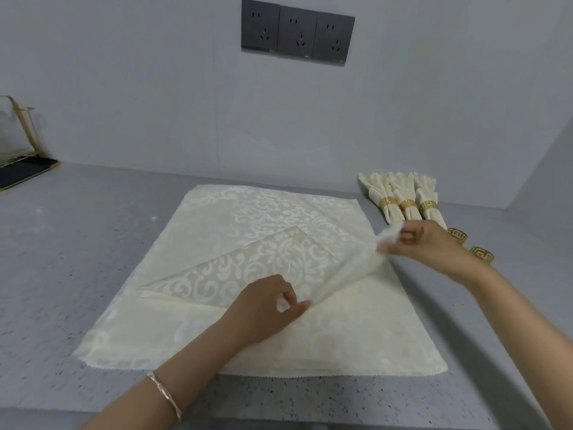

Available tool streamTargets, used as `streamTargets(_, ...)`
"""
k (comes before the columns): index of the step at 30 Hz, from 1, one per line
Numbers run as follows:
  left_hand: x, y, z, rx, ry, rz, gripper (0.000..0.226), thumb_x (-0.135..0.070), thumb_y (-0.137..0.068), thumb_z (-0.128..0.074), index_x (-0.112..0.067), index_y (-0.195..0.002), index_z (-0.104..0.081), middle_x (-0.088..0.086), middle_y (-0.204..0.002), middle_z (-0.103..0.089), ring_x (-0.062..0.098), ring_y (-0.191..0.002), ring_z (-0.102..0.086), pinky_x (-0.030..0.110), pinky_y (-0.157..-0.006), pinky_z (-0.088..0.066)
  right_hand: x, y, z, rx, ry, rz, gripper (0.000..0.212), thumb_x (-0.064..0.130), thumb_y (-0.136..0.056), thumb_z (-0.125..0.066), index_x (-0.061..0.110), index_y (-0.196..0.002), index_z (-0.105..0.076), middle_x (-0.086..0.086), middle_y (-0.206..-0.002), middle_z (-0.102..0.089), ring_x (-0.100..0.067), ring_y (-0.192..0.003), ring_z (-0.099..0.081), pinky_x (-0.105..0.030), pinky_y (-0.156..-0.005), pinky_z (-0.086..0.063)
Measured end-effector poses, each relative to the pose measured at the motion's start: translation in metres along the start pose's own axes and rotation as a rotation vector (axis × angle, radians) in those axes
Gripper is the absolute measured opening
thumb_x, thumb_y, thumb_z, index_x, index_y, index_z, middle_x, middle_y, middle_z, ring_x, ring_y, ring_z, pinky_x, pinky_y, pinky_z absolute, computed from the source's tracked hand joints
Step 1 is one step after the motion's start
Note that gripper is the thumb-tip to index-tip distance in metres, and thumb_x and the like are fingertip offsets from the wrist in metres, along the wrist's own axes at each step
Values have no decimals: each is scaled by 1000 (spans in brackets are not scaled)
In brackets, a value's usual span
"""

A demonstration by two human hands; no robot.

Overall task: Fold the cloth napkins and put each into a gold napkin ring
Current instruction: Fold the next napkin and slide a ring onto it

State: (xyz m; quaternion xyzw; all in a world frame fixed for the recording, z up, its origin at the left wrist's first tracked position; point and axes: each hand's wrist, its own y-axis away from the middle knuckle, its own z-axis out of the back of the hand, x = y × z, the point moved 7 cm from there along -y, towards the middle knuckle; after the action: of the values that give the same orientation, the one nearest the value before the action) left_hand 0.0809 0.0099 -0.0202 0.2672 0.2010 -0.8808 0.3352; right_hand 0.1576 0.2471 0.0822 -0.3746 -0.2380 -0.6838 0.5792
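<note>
A cream damask napkin (248, 221) lies spread flat on the grey counter (77, 259), on top of at least one more napkin. Its near right part is lifted and folded back over the middle. My left hand (266, 305) pinches the lifted edge near the centre. My right hand (424, 240) pinches the same edge further right, holding it above the counter. Three folded napkins (400, 193) in gold rings lie at the back right. Two loose gold napkin rings (458, 234) (482, 255) sit just behind my right wrist.
A wire rack with a dark tray (21, 169) stands at the far left of the counter. Three dark wall sockets (297, 32) are on the wall ahead. A side wall closes off the counter at the right.
</note>
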Motion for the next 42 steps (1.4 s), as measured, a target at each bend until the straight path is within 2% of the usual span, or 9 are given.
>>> streamTargets(5,4,-5,0,-34,-23,51,23,-52,-83,-64,-32,-72,-60,-18,-85,-57,-2,-86,-51,11,-78,-37,-5,-74,-40,-137,-299,-74,18,12,-78,-76,15,-92,-65,-7,-83,-69,-13,-76,-62,-22,-77,-50)
streamTargets(12,9,-14,1,-140,-35,107,24,-40,-88,-62,-21,-72,-62,-9,-97,-51,3,-90,-48,15,-77,-38,-41,-122,-98,-222,-305,-177,19,6,-74,-79,5,-86,-66,-2,-61,-61,3,-42,-49,-14,-46,-40)
streamTargets(19,10,-19,-2,-89,-132,101,18,-35,-88,-58,-20,-81,-52,-6,-99,-49,10,-96,-45,20,-80,-38,-67,-132,-120,-262,-248,-193,16,6,-75,-77,7,-83,-63,1,-57,-56,-1,-42,-45,-18,-48,-41)
streamTargets(23,6,-16,-4,-78,-185,-1,33,-34,-93,-50,-21,-122,-41,-7,-125,-42,13,-111,-42,21,-90,-32,-69,-134,-122,-298,-141,-124,18,9,-75,-77,11,-86,-63,6,-73,-61,-2,-57,-48,-23,-68,-44)
streamTargets(27,10,-13,-27,101,-368,-96,58,-39,-98,-7,-26,-153,0,-11,-160,3,11,-147,-1,31,-118,3,-44,-117,-98,-315,-29,-15,24,29,-91,-61,22,-114,-62,7,-116,-61,-8,-93,-57,-22,-83,-48)
streamTargets(32,16,-15,-36,174,-416,-57,52,-33,-104,-11,-23,-153,6,-12,-159,11,8,-146,13,32,-119,11,-8,-32,-115,10,255,259,51,48,-97,-28,27,-144,-35,14,-151,-30,1,-139,-24,-21,-116,-14)
streamTargets(36,21,-19,-40,205,-467,-52,62,-47,-97,4,-21,-152,7,-8,-159,12,9,-146,14,32,-118,12,-16,32,-156,342,547,338,53,47,-101,-18,34,-150,-4,24,-155,5,10,-140,12,-17,-114,12)
streamTargets(39,20,-19,-42,198,-478,-75,91,-53,-68,25,-19,-152,10,-7,-159,14,9,-146,14,29,-115,13,-22,44,-163,412,590,314,53,46,-101,-17,35,-150,-1,24,-154,8,11,-138,16,-19,-114,16)
streamTargets(42,21,-18,-40,196,-477,-59,89,-52,-71,24,-18,-151,11,-5,-159,16,9,-146,15,29,-115,14,-31,36,-161,428,602,292,54,50,-99,-13,36,-149,0,25,-154,8,12,-138,16,-20,-114,16)
